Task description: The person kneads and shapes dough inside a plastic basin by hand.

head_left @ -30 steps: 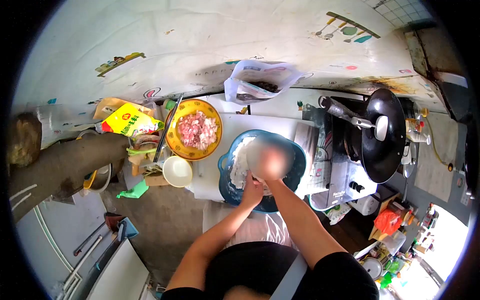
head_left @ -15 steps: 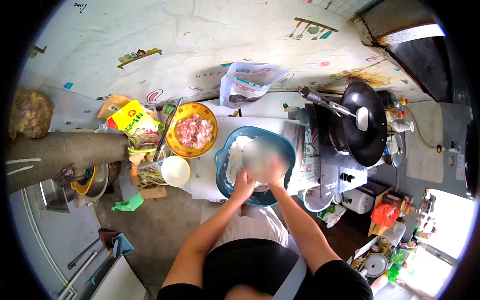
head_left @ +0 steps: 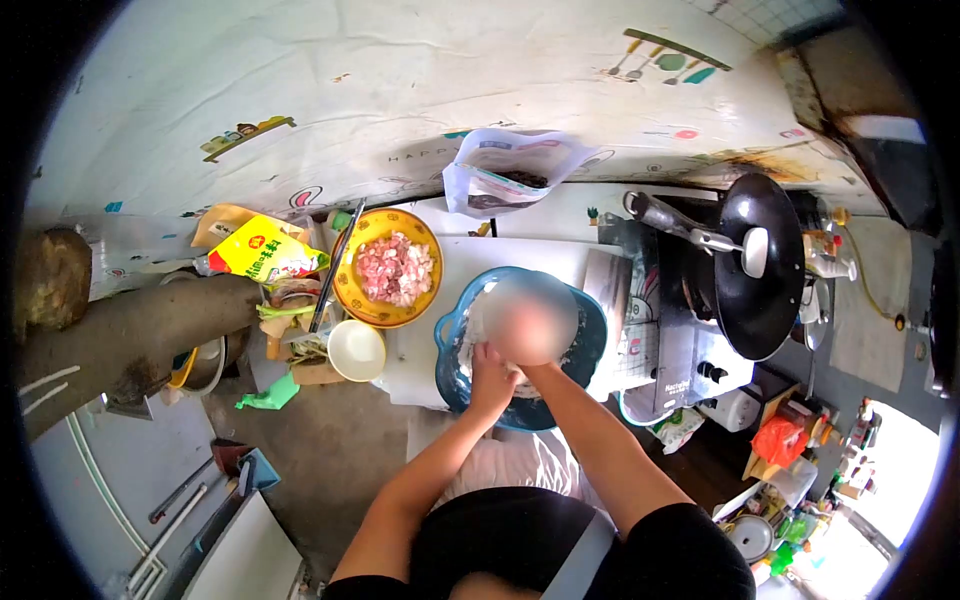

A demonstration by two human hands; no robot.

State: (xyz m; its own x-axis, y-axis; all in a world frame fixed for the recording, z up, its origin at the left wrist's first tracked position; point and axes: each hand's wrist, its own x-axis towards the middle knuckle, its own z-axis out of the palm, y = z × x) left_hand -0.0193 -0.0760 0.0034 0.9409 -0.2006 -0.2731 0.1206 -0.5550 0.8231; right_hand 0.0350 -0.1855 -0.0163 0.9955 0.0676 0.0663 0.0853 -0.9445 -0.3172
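A blue basin (head_left: 448, 365) with white flour-like powder (head_left: 468, 345) inside stands on a white board in front of me. Both my hands are inside it. My left hand (head_left: 490, 378) is at the middle of the basin, its fingertips together beside the other hand; what they hold, if anything, is too small to tell. My right hand (head_left: 530, 335) lies under a round blur that hides its fingers. To the left are a yellow bowl (head_left: 345, 290) of diced raw meat (head_left: 397, 270) and a small white bowl (head_left: 356, 350).
An open plastic bag (head_left: 510, 170) stands against the wall behind the basin. On the right, a black wok (head_left: 760, 300) with a spatula (head_left: 754, 250) sits on the stove (head_left: 690, 370). Chopsticks (head_left: 337, 265), a yellow seasoning packet (head_left: 262, 250) and vegetables (head_left: 308, 350) are at the left.
The camera view has swung, shifting the surroundings to and fro. Both my hands stay in the basin, with the right hand a little nearer its centre.
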